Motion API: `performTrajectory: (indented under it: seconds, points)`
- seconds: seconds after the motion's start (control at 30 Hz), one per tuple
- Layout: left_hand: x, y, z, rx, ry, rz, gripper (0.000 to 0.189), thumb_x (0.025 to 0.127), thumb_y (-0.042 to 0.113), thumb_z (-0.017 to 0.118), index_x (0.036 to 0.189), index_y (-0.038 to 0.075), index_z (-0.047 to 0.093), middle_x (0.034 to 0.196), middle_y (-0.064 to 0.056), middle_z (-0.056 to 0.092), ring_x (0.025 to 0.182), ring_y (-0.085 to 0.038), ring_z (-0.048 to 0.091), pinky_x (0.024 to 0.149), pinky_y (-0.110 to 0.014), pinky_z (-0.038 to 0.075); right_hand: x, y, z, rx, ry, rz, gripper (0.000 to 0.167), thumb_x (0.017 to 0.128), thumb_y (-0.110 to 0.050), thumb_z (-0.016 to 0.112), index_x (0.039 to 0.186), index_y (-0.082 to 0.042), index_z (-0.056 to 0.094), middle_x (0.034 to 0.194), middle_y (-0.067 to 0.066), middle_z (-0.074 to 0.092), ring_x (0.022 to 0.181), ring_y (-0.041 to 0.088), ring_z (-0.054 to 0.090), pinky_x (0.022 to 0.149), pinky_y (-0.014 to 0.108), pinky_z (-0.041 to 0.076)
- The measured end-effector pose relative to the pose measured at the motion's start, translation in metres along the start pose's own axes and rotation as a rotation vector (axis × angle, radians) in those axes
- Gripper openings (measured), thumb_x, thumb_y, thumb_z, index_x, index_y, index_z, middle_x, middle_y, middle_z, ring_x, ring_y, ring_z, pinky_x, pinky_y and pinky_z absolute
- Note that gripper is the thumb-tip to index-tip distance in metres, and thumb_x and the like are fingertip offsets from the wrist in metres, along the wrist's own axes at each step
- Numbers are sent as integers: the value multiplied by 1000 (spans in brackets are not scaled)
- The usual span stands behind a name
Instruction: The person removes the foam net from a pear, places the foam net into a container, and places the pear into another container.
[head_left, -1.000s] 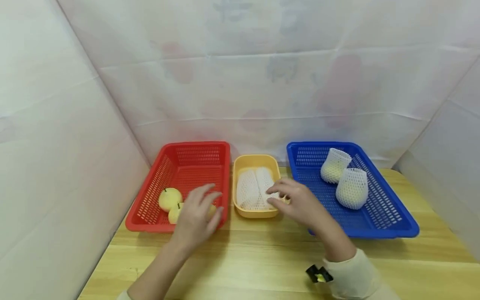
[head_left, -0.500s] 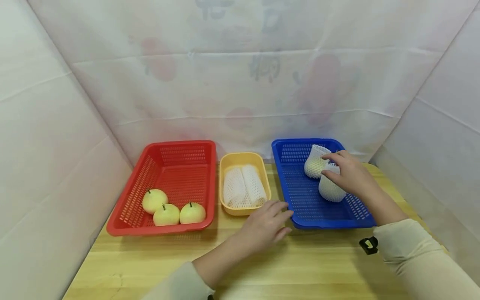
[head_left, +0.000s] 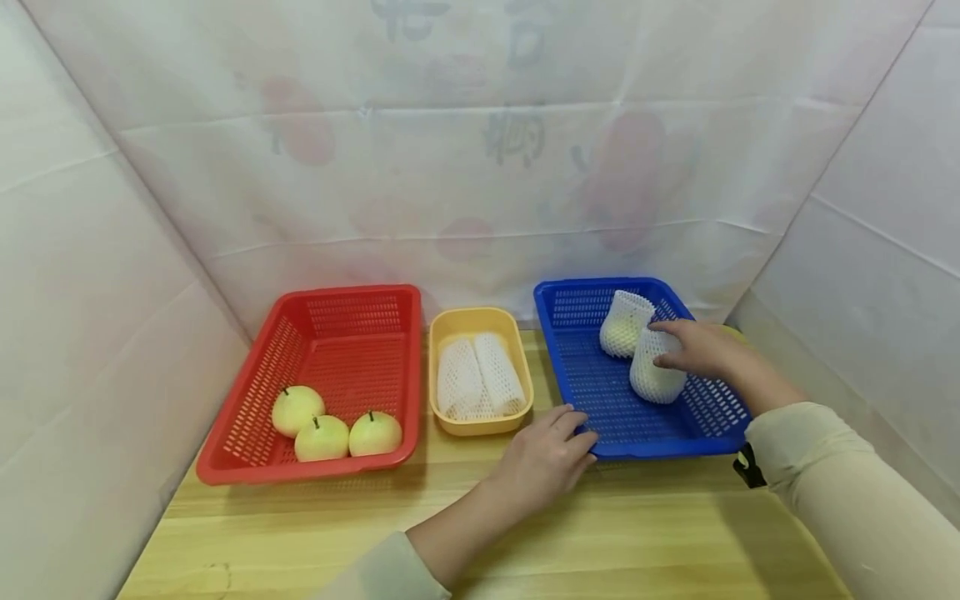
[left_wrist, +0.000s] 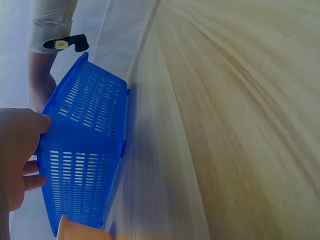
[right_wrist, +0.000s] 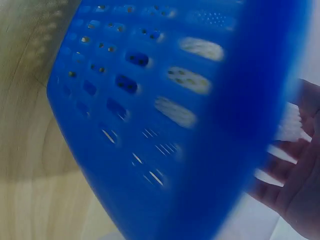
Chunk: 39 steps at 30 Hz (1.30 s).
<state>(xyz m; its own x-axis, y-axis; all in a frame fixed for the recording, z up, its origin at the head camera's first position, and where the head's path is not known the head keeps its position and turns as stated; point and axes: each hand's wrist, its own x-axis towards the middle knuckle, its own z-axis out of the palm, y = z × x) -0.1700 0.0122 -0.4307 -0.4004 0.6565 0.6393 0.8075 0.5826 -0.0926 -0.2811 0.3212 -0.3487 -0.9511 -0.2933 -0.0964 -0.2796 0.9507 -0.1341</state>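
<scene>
Light wooden table (head_left: 637,542), white sheeting all round. Nearest, the left hand (head_left: 543,458) rests at the near-left corner of the blue basket (head_left: 600,392), fingers loosely curled on its rim (holding the corner, by the left wrist view). Further in, the right hand (head_left: 693,348) has fingertips on a net-wrapped pear (head_left: 651,377), touching more than gripping; a second wrapped one (head_left: 624,323) sits just behind. So I'd say two done, three bare pears (head_left: 322,427) left in the red basket (head_left: 337,333), two foam sleeves (head_left: 476,385) waiting in the yellow tray (head_left: 480,318).
</scene>
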Motion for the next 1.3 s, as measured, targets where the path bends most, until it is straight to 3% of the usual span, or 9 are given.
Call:
performTrajectory:
  seconds: [0.13, 0.3, 0.4, 0.5, 0.57, 0.77, 1.07, 1.2, 1.3]
  points:
    - [0, 1, -1, 6, 5, -18, 23, 93, 37, 68, 109, 23, 74, 119, 0, 69, 119, -17, 61, 103, -24, 47, 5, 1, 6, 39, -65, 19, 68, 91, -31, 70, 144, 2, 43, 142, 35, 44, 125, 56, 45, 96, 68, 42]
    - [-1, 1, 0, 27, 7, -24, 24, 93, 39, 67, 109, 23, 74, 120, 0, 69, 119, -17, 61, 100, -23, 49, 8, 6, 11, 67, -20, 16, 56, 90, -26, 70, 129, 12, 55, 126, 36, 57, 113, 53, 56, 91, 62, 48]
    - [-1, 2, 1, 26, 0, -36, 25, 93, 40, 66, 110, 24, 74, 121, 0, 69, 120, -16, 61, 98, -23, 50, 6, 13, 11, 95, 27, -2, 36, 91, -24, 68, 108, 7, 67, 99, 24, 70, 85, 36, 66, 72, 47, 55]
    - [-1, 3, 1, 23, -1, -45, 25, 93, 40, 66, 110, 24, 74, 121, 1, 68, 120, -16, 61, 97, -23, 51, 4, 18, 9, 105, 47, -15, 20, 91, -24, 69, 85, -4, 68, 75, 3, 64, 65, 17, 55, 55, 34, 44]
    - [-1, 3, 1, 18, 0, -45, 25, 93, 40, 66, 111, 24, 74, 121, 0, 68, 120, -16, 61, 96, -23, 51, 2, 19, 7, 101, 48, -16, 19, 90, -23, 69, 78, -9, 66, 68, -3, 58, 61, 14, 48, 54, 31, 39]
    - [-1, 3, 0, 10, -12, -53, 25, 93, 40, 66, 111, 24, 74, 122, 0, 68, 121, -16, 60, 96, -23, 51, -2, 17, 6, 91, 49, -29, 15, 89, -20, 70, 78, -11, 67, 68, -6, 57, 61, 13, 46, 55, 30, 38]
    - [-2, 4, 0, 3, -36, -68, 26, 94, 40, 65, 112, 24, 73, 124, 1, 67, 122, -17, 60, 97, -24, 51, -2, 15, 7, 61, 74, -115, 34, 88, -11, 70, 65, -16, 45, 61, -7, 38, 56, 10, 37, 53, 26, 30]
    - [-2, 4, 0, -1, -33, -70, 26, 93, 40, 66, 112, 24, 73, 124, 1, 67, 122, -16, 60, 97, -23, 51, -3, 16, 6, 60, 82, -100, 23, 89, -12, 70, 70, -11, 56, 64, -4, 50, 59, 12, 45, 54, 29, 37]
    - [-3, 4, 0, -2, -34, -76, 26, 94, 41, 65, 113, 24, 73, 125, 1, 67, 123, -15, 59, 99, -23, 50, -4, 15, 6, 55, 82, -67, 20, 88, -22, 72, 91, -2, 70, 84, 10, 69, 73, 25, 63, 64, 41, 52]
